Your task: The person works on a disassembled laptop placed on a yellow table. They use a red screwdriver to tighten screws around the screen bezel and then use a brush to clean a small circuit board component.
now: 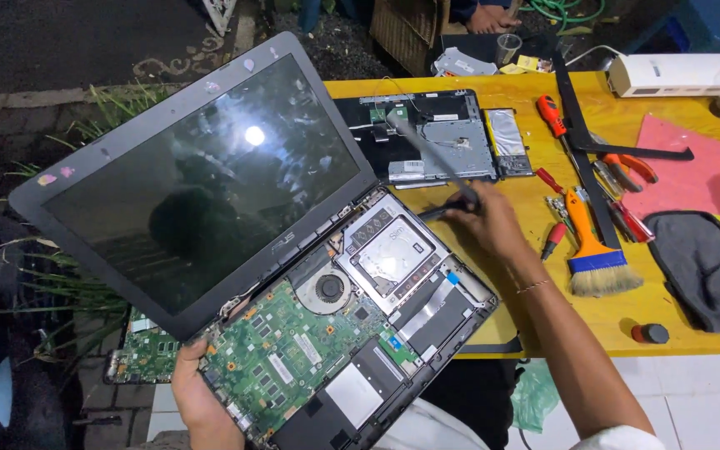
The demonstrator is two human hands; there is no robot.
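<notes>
On yellow table (627, 317): opened laptop (327, 333), tools, dark paving beyond.

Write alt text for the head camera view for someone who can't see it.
An opened laptop with its green circuit board and fan exposed lies tilted on a yellow table. The left hand steadies its front corner, while the right hand holds a long tool beside the silver drive bay. A brush, screwdrivers and a grey cloth lie nearby.

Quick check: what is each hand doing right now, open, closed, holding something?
Left hand: closed on the front edge of the opened laptop, steadying it.
Right hand: closed around a black-handled tool, shaft pointing up and away.
</notes>
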